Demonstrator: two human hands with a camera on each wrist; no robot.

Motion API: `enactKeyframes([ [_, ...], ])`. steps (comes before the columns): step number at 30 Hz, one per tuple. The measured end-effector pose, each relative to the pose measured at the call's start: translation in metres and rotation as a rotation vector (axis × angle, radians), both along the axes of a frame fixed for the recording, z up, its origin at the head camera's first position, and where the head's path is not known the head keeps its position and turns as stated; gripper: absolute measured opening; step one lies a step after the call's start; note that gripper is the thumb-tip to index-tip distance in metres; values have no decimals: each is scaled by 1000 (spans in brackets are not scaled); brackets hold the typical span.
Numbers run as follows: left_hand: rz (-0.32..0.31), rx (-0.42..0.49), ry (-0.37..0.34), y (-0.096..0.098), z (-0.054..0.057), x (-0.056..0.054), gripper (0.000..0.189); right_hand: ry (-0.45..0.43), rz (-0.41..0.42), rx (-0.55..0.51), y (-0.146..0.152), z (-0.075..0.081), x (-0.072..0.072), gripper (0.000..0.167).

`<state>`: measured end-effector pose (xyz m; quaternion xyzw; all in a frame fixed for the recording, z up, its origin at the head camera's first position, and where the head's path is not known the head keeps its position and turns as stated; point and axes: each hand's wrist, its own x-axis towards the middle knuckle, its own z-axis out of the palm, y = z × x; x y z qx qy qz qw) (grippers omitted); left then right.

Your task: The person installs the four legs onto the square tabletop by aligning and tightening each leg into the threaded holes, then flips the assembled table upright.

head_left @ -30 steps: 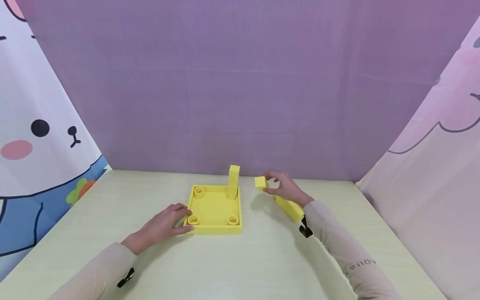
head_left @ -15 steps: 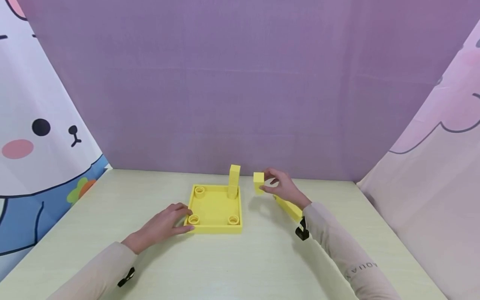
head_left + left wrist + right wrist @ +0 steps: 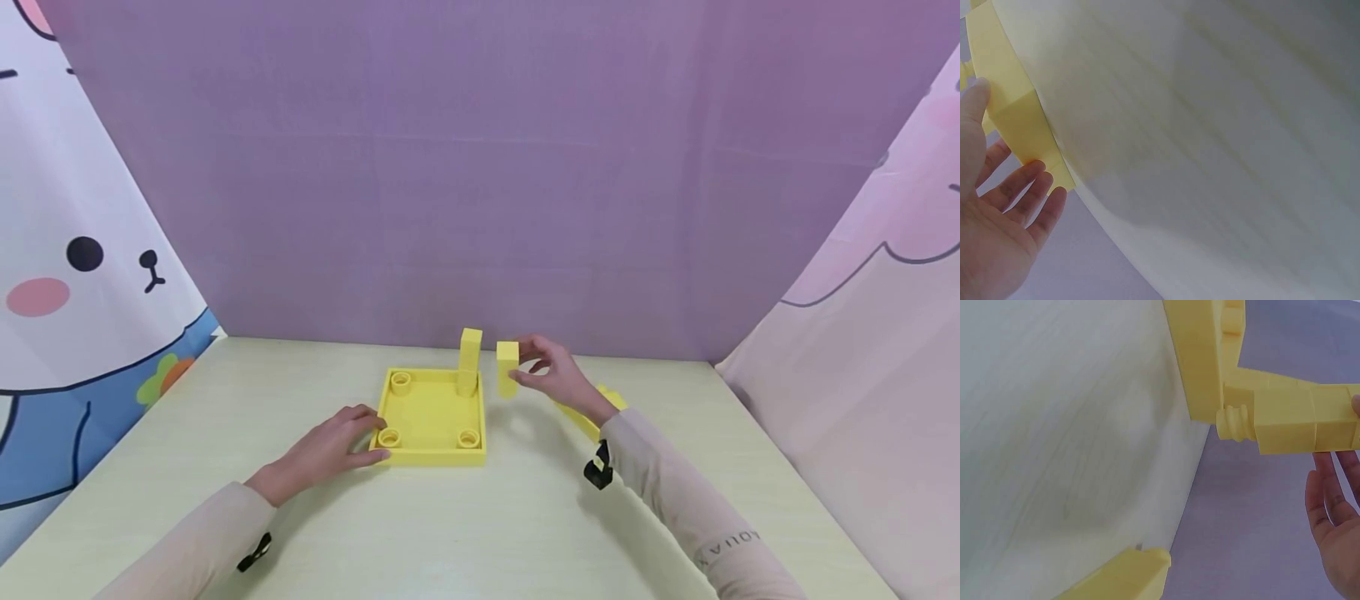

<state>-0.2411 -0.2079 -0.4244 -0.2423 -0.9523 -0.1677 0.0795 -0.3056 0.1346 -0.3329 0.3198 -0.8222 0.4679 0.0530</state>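
Observation:
A square yellow toy tabletop (image 3: 429,412) lies underside up, with a raised rim and round threaded sockets at its corners. One square-sided leg (image 3: 469,350) stands upright in its far right corner. My left hand (image 3: 330,448) grips the near left corner, thumb at the front edge and fingers over the left side. Between thumb and fingertips, my right hand (image 3: 558,377) pinches another yellow leg (image 3: 507,360) upright, just right of the tabletop. The right wrist view shows the threaded end of this leg (image 3: 1291,419) pointing down, away from the hand.
Under and beyond the right wrist, more yellow parts (image 3: 579,418) lie on the pale table (image 3: 450,533), partly hidden by the arm. A purple curtain (image 3: 465,183) hangs at the table's far edge. Printed cloths flank both sides.
My right hand has moved left towards the tabletop, turning the leg from tilted to upright. More of the yellow parts behind that wrist now show. My left hand stays on the corner.

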Motion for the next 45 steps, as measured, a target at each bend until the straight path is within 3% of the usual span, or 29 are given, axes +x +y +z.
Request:
enactKeyframes([
  [7, 1, 2, 0, 0, 1, 0, 43, -31, 18, -47, -7, -1, 4, 38],
  [12, 2, -1, 2, 0, 0, -1, 42, -28, 20, -62, -9, -12, -2, 38],
  [21, -2, 6, -3, 0, 0, -1, 42, -100, 49, -92, -19, -1, 17, 39],
  [45, 4, 6, -9, 1, 1, -1, 42, -196, 116, -95, -29, -12, 32, 35],
])
